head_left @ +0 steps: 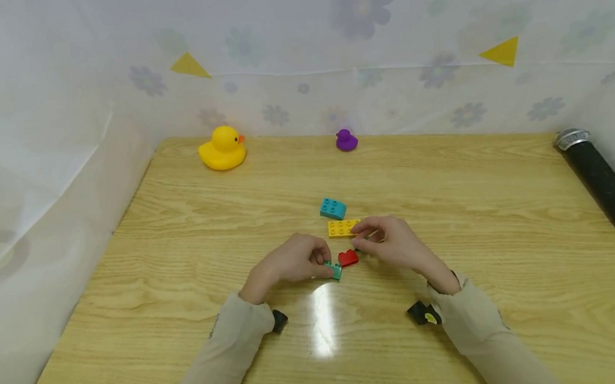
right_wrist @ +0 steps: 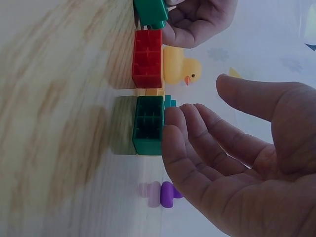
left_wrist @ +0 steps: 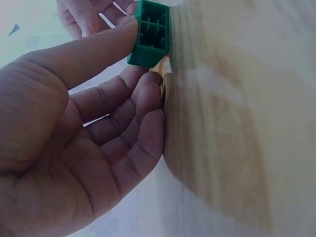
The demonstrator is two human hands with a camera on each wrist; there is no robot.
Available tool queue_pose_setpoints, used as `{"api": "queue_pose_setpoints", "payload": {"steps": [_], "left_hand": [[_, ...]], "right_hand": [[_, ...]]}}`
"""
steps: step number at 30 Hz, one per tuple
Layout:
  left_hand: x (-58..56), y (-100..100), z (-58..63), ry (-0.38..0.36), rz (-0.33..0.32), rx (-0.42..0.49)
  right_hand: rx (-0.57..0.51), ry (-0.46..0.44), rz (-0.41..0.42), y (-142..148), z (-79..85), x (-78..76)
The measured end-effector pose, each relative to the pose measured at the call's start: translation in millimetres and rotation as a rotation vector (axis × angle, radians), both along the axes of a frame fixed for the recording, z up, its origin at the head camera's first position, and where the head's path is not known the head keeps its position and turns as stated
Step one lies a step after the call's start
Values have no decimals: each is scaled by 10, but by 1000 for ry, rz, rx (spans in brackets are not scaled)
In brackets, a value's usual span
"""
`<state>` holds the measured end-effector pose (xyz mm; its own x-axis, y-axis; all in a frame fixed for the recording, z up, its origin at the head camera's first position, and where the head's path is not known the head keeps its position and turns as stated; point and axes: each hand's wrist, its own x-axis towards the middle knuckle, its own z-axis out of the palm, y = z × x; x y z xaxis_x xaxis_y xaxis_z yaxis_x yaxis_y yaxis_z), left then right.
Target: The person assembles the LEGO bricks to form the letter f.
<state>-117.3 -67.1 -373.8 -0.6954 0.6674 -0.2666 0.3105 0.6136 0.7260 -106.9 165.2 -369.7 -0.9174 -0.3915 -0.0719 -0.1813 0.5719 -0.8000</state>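
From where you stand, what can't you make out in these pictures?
Head view: the right hand hides most of the right green brick and part of the yellow brick.
Head view: the picture's right edge cuts off part of the microphone.
Right wrist view: the top edge cuts off part of the left green brick.
Right wrist view: the right hand hides part of the purple duck.

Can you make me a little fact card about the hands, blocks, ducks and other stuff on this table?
Left hand: pinches a green block
Right hand: by a second green block, thumb away from it; touching is unclear
Between the green blocks: red block
Farther back: yellow block, then blue block
Back of the table: big yellow duck, small purple duck
Far right: black microphone with silver head
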Motion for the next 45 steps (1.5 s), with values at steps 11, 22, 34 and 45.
{"api": "queue_pose_setpoints", "payload": {"steps": [11,22,34,45], "left_hand": [[-3,8,5,1,-23,9],[-17,6,-25,34,-27,32],[-8,6,-8,12,-27,32],[-14,3,-10,17,-35,25]], "right_hand": [[-7,17,-28,70,29,-5],[-30,48,-16,80,16,-30],[-39,4,2,31,35,-3],[-80,-68,28,24,25,-1]]}}
